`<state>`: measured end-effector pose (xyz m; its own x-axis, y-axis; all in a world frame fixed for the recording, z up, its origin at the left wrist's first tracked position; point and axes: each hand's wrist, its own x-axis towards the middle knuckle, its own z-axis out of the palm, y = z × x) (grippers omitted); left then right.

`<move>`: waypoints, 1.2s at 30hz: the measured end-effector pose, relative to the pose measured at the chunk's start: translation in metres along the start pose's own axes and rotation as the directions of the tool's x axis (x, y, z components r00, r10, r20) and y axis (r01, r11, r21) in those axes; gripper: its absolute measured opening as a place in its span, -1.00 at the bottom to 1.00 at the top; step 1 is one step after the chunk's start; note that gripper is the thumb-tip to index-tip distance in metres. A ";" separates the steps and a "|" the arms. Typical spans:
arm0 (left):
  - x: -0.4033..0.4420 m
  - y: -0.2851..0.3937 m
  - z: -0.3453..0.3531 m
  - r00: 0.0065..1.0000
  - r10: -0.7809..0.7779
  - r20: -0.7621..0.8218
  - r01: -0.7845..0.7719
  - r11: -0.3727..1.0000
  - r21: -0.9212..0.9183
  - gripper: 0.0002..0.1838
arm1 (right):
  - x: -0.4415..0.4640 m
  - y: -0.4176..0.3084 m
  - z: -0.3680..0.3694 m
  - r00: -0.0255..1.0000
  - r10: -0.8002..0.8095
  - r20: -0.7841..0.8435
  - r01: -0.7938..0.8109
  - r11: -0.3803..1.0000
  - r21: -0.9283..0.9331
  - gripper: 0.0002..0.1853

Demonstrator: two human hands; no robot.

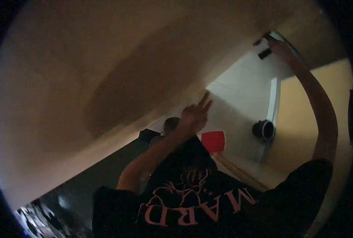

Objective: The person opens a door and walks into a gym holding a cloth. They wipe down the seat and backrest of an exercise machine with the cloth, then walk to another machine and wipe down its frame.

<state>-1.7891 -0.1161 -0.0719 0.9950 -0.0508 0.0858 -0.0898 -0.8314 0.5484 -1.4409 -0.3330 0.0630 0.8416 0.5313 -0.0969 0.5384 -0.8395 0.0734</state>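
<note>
My left hand [194, 117] is raised beside the large brown wall surface [105, 71], fingers stretched out and nothing visible in them. Whether the fingertips touch the surface, I cannot tell. At the upper right, my right arm reaches far out along the same surface. My right hand [279, 47] is closed around a dark-and-pale object [265, 53], too dim and blurred to name. Over the surface falls a broad shadow.
Below are pale floor tiles [240, 87], a dark round bin [263, 130] and a red square thing [213, 141]. A long light-brown strip [240, 170] runs past my shirt. A dark glossy surface [101, 174] and shiny metallic item [36, 222] lie at lower left.
</note>
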 end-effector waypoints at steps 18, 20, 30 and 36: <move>-0.020 0.038 0.068 0.945 0.253 -0.209 0.003 0.630 0.776 -0.23 | -0.261 -0.073 0.015 0.969 0.232 -0.086 -0.130 0.775 0.619 -0.60; -0.017 0.039 0.076 0.953 0.242 -0.181 0.013 0.564 0.826 -0.27 | -0.294 -0.081 0.029 0.969 0.201 -0.147 -0.088 0.829 0.552 -0.62; -0.073 0.090 0.093 0.889 0.294 -0.351 -0.175 0.927 0.333 -0.42 | -0.432 -0.120 0.091 0.937 0.074 -0.341 0.002 0.977 0.215 -0.71; -0.122 0.101 0.093 0.875 0.306 -0.374 -0.278 0.952 0.127 -0.50 | -0.483 -0.181 0.105 0.897 -0.045 -0.439 0.022 0.998 -0.058 -0.75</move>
<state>-1.9157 -0.2452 -0.1039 0.8273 -0.0916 0.5542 -0.3568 -0.8477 0.3925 -1.9496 -0.4500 -0.0076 0.7498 0.5645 0.3452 0.5580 -0.8198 0.1285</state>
